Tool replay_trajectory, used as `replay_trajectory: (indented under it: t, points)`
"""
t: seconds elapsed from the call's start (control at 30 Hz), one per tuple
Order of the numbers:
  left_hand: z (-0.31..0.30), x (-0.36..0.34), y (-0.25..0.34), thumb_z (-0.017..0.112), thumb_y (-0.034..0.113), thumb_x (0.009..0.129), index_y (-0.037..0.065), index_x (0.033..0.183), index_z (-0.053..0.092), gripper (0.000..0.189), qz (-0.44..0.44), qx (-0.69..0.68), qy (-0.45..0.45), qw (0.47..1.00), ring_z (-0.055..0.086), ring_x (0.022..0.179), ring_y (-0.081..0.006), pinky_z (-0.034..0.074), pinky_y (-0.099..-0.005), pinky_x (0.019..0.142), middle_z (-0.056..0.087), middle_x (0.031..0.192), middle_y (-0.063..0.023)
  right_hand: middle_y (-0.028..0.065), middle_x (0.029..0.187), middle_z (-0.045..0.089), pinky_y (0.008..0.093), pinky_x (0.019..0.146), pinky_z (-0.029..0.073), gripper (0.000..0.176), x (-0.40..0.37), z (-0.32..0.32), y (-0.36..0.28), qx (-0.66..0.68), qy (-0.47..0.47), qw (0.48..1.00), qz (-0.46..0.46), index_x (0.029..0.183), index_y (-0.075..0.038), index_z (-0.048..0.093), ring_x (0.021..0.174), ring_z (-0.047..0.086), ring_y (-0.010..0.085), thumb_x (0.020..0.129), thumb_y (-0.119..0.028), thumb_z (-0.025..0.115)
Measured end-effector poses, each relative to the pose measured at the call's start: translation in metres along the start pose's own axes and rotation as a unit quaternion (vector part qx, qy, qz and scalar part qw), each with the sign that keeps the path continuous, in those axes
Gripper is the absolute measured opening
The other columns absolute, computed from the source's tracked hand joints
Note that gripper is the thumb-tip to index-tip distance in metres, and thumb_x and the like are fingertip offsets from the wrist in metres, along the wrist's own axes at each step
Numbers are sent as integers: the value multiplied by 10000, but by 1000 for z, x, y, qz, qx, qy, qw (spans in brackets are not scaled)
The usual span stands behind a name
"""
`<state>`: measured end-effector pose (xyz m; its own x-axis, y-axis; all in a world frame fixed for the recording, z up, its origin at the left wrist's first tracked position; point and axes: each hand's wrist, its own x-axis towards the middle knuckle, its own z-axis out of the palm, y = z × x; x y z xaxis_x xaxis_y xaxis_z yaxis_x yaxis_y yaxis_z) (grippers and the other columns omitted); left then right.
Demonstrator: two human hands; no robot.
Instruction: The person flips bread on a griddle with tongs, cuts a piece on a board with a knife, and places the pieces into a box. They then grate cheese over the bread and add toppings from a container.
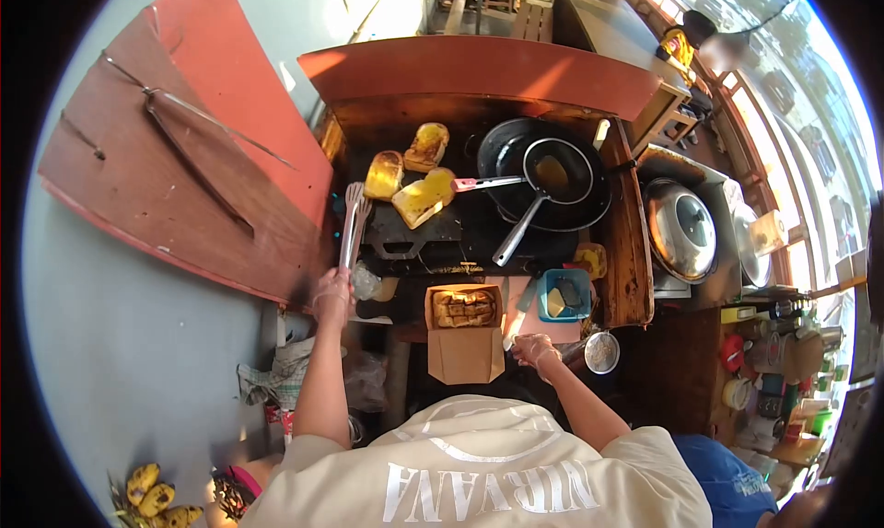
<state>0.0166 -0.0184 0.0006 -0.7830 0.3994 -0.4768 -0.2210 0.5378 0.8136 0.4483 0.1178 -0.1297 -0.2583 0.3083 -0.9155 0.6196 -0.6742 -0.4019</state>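
My left hand [333,294], in a clear plastic glove, is closed around metal tongs [352,229] pointing up along the left side of the griddle. Three thick slices of toasted bread [424,198] lie beyond the tong tips. My right hand [536,351], also gloved, has its fingers curled together beside the open cardboard box [467,355]. A small pale end shows at those fingertips, but I cannot make out what it belongs to. Browned, cut toast pieces [464,309] sit in the box.
A small frying pan [558,171] rests in a large black wok [497,150] at the back right. A blue container [564,295] stands on a pink board [543,328]. Right of the wooden surround is a lidded pot [680,231]. A person [681,58] sits far right.
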Motion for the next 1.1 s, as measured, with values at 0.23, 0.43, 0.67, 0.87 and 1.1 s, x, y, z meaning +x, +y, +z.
replay_trajectory:
  t: [0.23,0.43,0.67,0.87,1.1]
  points:
    - [14,71,39,596,358,1005,145,1029,657,222,16,-50,-133,990,437,435,-86,354,-259,372,519,614,17,56,867,718,305,622,558,238,-37,11,16,81,108,991,-16,1065,-82,670,685,655,165,929,-277,675]
    - [-4,86,54,665,272,976,110,980,684,164,62,-6,-129,990,473,497,-85,375,-275,415,536,652,17,54,863,715,310,616,555,247,-29,14,29,101,102,989,-25,1049,-76,669,679,656,173,918,-285,691]
    - [-14,28,81,557,226,946,122,1041,721,215,363,609,168,685,645,1031,-333,541,-455,828,664,1080,-115,65,895,719,320,622,553,226,-2,16,20,96,89,991,-24,1047,-72,668,697,664,187,923,-261,673]
    - [-56,-17,42,570,243,933,177,1222,699,324,370,625,163,667,611,1109,-344,525,-445,895,638,1253,-116,66,885,712,319,596,548,221,-7,1,18,193,-3,978,-78,1067,-75,673,697,660,191,927,-245,662]
    - [-67,-27,37,605,183,962,106,1315,616,361,373,248,16,894,655,813,-407,494,-468,745,668,913,-244,62,862,701,317,593,550,253,-13,0,25,95,118,988,-19,1048,-61,675,678,653,185,895,-261,698]
